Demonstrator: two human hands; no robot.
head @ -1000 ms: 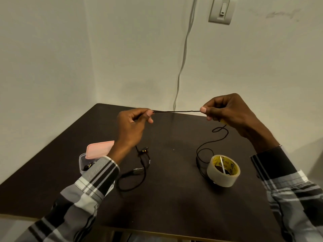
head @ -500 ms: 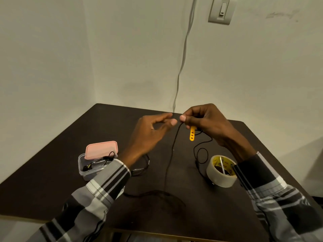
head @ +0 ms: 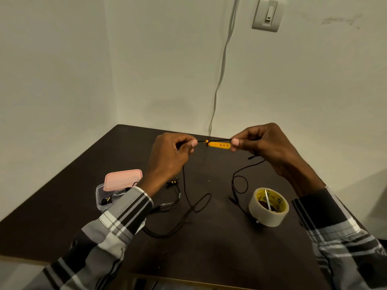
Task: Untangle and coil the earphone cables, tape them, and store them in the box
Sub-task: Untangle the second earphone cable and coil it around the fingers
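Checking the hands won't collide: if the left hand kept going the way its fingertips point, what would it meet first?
The left hand points right along the taut cable. It would probably first meet the yellow remote, then the right hand, though depth is uncertain.

tape roll (head: pixel 268 206): yellow inner core bears dark printed marks, too small and blurred to read; no other text, label or number legible

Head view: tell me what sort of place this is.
Probably a plain room in a home, at a corner. A dark table is pushed against bare pale walls, with a wall switch above and a thin white cable running down behind it. No workshop or office fittings show.
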